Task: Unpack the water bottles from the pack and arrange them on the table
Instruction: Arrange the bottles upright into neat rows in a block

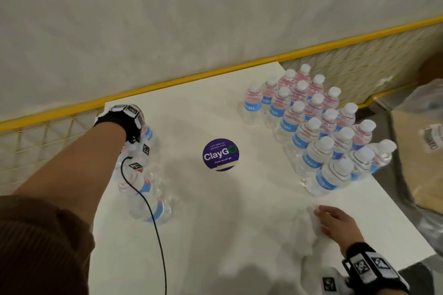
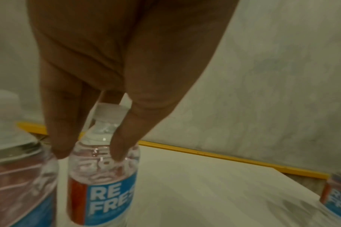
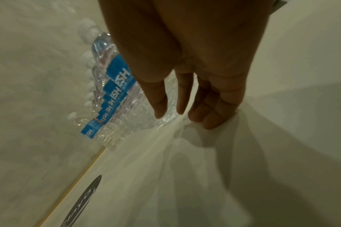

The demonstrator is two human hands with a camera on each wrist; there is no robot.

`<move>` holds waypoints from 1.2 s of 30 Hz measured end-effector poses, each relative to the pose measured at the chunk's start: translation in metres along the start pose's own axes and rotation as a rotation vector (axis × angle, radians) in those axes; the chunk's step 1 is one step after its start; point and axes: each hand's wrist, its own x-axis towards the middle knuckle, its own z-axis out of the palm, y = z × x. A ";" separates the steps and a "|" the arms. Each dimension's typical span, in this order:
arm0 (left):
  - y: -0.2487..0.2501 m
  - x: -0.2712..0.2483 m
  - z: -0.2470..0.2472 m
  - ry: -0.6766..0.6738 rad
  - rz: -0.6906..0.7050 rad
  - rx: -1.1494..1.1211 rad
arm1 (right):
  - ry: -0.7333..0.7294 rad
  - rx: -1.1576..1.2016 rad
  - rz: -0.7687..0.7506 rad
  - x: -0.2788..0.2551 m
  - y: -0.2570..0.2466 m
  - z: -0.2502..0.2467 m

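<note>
Several clear water bottles (image 1: 318,127) with blue labels and white caps stand packed together at the far right of the white table (image 1: 215,211); the right wrist view shows them (image 3: 115,86) too. A short row of bottles (image 1: 146,189) stands along the left edge. My left hand (image 1: 134,127) reaches down over the farthest one. In the left wrist view the left hand (image 2: 90,152) grips that bottle (image 2: 103,184) at its shoulder, fingers on either side of the cap. My right hand (image 1: 335,223) rests with relaxed fingers on crumpled clear pack wrap (image 1: 309,242) at the near right.
A round purple sticker (image 1: 220,154) lies mid-table. A yellow-railed mesh fence (image 1: 191,79) runs behind the table against a grey wall. A cardboard box (image 1: 419,175) and a plastic bag (image 1: 426,93) sit off the right edge. A black cable (image 1: 153,218) hangs from my left wrist.
</note>
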 end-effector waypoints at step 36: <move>0.234 0.041 -0.103 0.305 0.651 -1.045 | -0.070 -1.086 -0.609 -0.028 -0.201 0.085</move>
